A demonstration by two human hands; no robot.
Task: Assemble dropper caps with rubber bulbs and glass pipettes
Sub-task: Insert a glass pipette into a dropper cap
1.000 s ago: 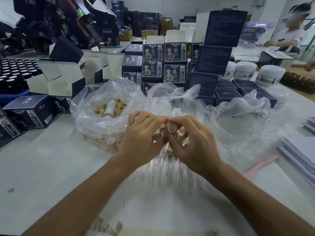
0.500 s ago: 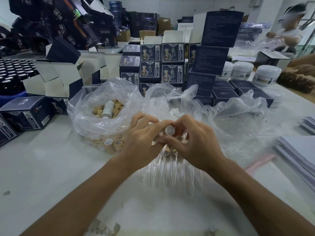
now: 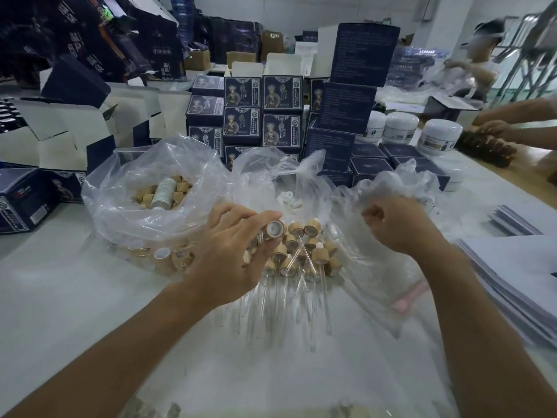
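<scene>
Fingers of our left hand (image 3: 232, 251) curl round one wooden dropper cap (image 3: 275, 229), open end up, seemingly held ready for a pipette. Our right hand (image 3: 398, 227) reaches, loosely curled, into the crumpled clear bag (image 3: 391, 188) on the right; whether it pinches anything we cannot tell. Finished droppers (image 3: 298, 257) lie heaped between the hands, glass stems toward us. Loose caps fill the left bag (image 3: 144, 206); white rubber bulbs (image 3: 289, 200) sit behind.
</scene>
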